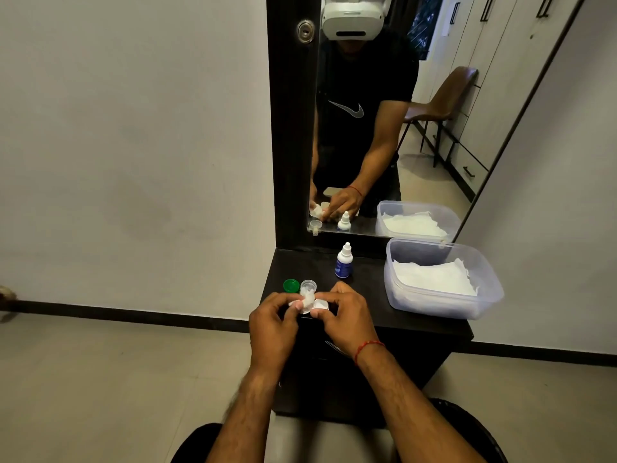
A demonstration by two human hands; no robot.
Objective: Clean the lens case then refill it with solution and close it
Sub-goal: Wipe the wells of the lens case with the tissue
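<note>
Wiping out the lens case over the dresser front edge.
Left hand and right hand both have fingers curled, pinching the lens case between them; the left also seems to press a small tissue wad into one well. Best to twist the wad round the well wall, case held level. Behind lie the green cap and clear cap, then the solution bottle and tissue tub.

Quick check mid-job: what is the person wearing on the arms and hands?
No gloves on the left hand or right hand, and both forearms are bare. A thin red thread circles the right wrist; the left wrist carries nothing I can see. No rings show. The mirror shows a short black sleeve ending above the elbow.
</note>
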